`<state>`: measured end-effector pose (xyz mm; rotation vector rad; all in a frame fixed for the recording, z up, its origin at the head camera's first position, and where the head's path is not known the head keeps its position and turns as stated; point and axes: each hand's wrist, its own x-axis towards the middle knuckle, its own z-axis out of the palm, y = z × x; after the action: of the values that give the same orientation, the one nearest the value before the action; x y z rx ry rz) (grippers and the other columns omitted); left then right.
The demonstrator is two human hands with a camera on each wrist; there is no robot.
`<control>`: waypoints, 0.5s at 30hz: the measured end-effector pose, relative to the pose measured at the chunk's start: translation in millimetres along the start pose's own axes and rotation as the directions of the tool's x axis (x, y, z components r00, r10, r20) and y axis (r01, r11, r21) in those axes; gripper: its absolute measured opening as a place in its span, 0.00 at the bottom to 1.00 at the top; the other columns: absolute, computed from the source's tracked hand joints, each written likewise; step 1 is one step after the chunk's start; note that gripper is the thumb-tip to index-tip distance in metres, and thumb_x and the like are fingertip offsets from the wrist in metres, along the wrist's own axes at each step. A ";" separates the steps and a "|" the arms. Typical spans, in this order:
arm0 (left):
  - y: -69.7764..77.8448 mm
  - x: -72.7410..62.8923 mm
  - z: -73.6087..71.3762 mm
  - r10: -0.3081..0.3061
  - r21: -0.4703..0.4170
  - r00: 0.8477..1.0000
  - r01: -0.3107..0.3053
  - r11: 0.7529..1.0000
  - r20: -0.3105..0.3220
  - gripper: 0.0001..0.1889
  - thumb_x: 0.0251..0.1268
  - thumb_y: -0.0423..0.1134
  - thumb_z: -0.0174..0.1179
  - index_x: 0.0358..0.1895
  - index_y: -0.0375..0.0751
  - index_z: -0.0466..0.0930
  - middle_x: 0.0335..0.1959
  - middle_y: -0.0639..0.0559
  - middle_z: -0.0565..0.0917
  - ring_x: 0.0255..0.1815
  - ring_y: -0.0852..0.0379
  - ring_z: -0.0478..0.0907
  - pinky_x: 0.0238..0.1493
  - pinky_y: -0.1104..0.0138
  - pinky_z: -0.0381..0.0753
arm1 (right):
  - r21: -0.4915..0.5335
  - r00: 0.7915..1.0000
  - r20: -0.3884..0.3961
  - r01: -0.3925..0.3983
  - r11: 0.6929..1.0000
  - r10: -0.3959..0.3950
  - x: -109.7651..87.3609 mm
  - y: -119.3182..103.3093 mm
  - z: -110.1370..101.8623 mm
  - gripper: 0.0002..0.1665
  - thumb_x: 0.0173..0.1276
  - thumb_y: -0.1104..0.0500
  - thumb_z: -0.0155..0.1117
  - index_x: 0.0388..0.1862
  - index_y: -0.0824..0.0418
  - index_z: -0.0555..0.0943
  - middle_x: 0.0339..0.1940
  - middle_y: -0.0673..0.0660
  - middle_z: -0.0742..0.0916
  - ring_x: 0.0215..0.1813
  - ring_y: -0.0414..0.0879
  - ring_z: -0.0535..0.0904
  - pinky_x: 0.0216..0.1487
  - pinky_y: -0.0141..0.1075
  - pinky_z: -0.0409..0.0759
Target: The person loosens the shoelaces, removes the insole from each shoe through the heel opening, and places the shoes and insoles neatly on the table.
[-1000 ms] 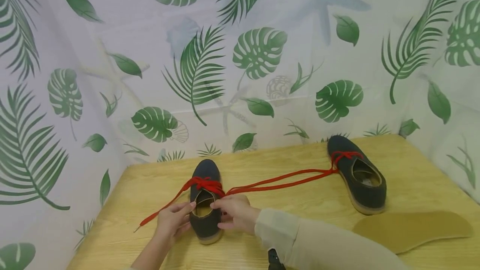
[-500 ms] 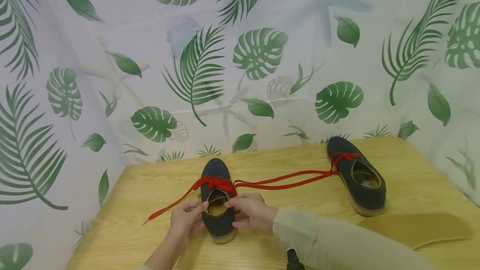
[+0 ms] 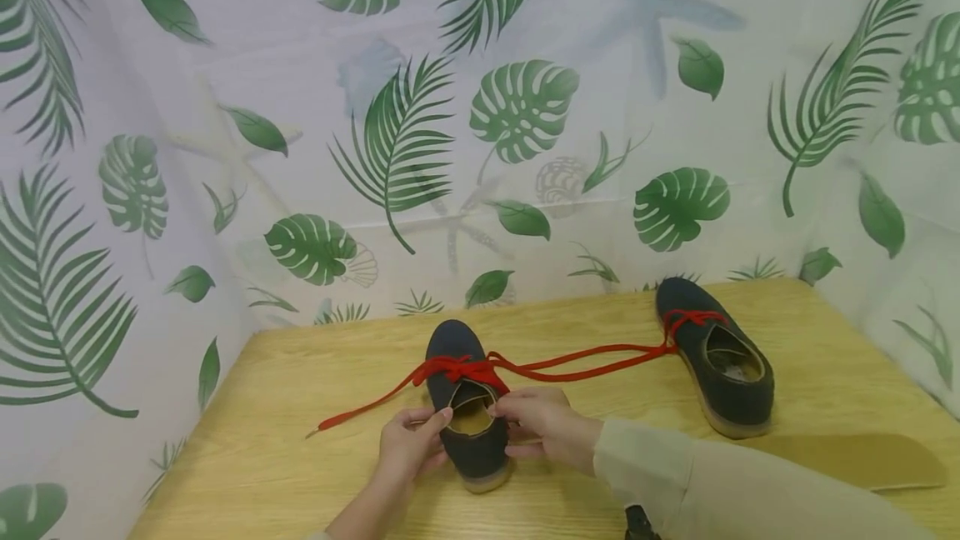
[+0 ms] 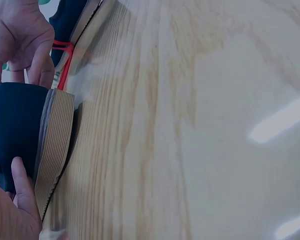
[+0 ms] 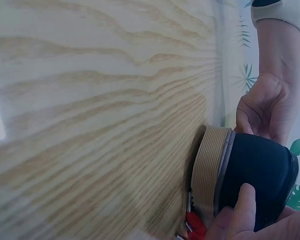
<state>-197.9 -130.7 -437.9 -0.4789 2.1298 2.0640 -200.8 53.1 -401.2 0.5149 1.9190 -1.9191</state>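
Note:
A dark navy shoe with a pale sole stands on the table, its toe pointing away and slightly left. My left hand grips the left side of its collar, thumb at the rim. On the opposite side my right hand holds the collar, thumb and fingers at the opening. A tan lining shows inside. Red laces cross the top in a loose knot. Seen in the left wrist view, the heel sits between both hands; the right wrist view shows the dark heel with fingers on either side.
The matching navy shoe stands at the right, its red laces stretching across to the first shoe. A flat tan insole lies in front of it, partly behind my right sleeve. Leaf-patterned cloth hangs behind the wooden table.
Both hands have moved the near shoe to the right across the table, and its left lace end trails along. The lace span between the shoes is shorter. The far shoe stays in place.

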 end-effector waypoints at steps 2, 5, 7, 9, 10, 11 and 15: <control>-0.3 -0.9 4.2 -0.016 -0.013 1.000 0.016 1.000 0.017 0.27 0.55 0.43 0.68 0.51 0.28 0.69 0.35 0.48 0.78 0.26 0.62 0.81 0.27 0.70 0.84 | 0.000 1.000 -0.014 -0.003 1.000 0.003 -1.8 0.7 -5.0 0.12 0.60 0.60 0.67 0.42 0.64 0.83 0.36 0.56 0.84 0.34 0.46 0.80 0.36 0.42 0.85; -1.1 -1.8 8.7 -0.049 -0.049 0.998 0.051 0.997 0.042 0.30 0.56 0.42 0.68 0.54 0.28 0.66 0.35 0.48 0.79 0.25 0.62 0.81 0.26 0.71 0.83 | -0.005 0.999 -0.030 -0.013 1.000 0.013 -4.5 1.1 -10.7 0.12 0.60 0.58 0.69 0.41 0.63 0.83 0.37 0.57 0.85 0.35 0.46 0.81 0.37 0.42 0.85; -2.0 -2.9 11.8 -0.062 -0.075 0.997 0.066 0.995 0.054 0.32 0.56 0.41 0.67 0.57 0.26 0.63 0.35 0.47 0.79 0.25 0.62 0.81 0.25 0.72 0.83 | -0.011 0.999 -0.037 -0.028 1.000 0.028 -6.8 1.4 -14.3 0.13 0.59 0.56 0.70 0.40 0.62 0.83 0.39 0.58 0.85 0.37 0.47 0.82 0.38 0.43 0.85; -2.6 -4.2 15.5 -0.068 -0.097 0.996 0.074 0.993 0.058 0.34 0.56 0.39 0.67 0.60 0.26 0.61 0.37 0.46 0.77 0.26 0.62 0.80 0.25 0.72 0.82 | -0.023 0.999 -0.035 -0.040 0.999 0.040 -9.5 1.8 -18.1 0.15 0.59 0.54 0.70 0.41 0.62 0.82 0.41 0.60 0.85 0.39 0.49 0.83 0.39 0.44 0.85; -3.0 -4.8 17.4 -0.070 -0.104 0.996 0.076 0.992 0.059 0.35 0.56 0.39 0.67 0.61 0.25 0.59 0.38 0.45 0.76 0.27 0.62 0.80 0.25 0.72 0.82 | -0.027 0.998 -0.034 -0.047 0.999 0.046 -11.3 2.2 -19.8 0.16 0.60 0.53 0.70 0.42 0.63 0.82 0.43 0.60 0.85 0.39 0.50 0.83 0.39 0.45 0.85; -3.2 -5.7 19.3 -0.071 -0.109 0.996 0.077 0.991 0.057 0.36 0.56 0.39 0.67 0.62 0.25 0.58 0.39 0.45 0.74 0.27 0.61 0.79 0.25 0.72 0.83 | -0.029 0.998 -0.032 -0.058 0.998 0.057 -13.3 2.7 -21.4 0.18 0.60 0.53 0.70 0.43 0.63 0.81 0.44 0.61 0.85 0.39 0.50 0.83 0.39 0.45 0.85; -3.5 -8.9 26.3 -0.068 -0.122 0.997 0.073 0.990 0.044 0.37 0.56 0.38 0.67 0.63 0.27 0.56 0.40 0.43 0.72 0.29 0.60 0.78 0.26 0.71 0.83 | 0.003 0.996 -0.009 -0.089 0.996 0.089 -21.6 5.3 -25.7 0.28 0.60 0.52 0.70 0.52 0.68 0.76 0.49 0.65 0.83 0.40 0.52 0.83 0.39 0.44 0.85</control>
<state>-191.6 -103.4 -439.8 -0.5166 1.9424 2.1559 -179.7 79.0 -394.9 0.6003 1.8674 -1.8664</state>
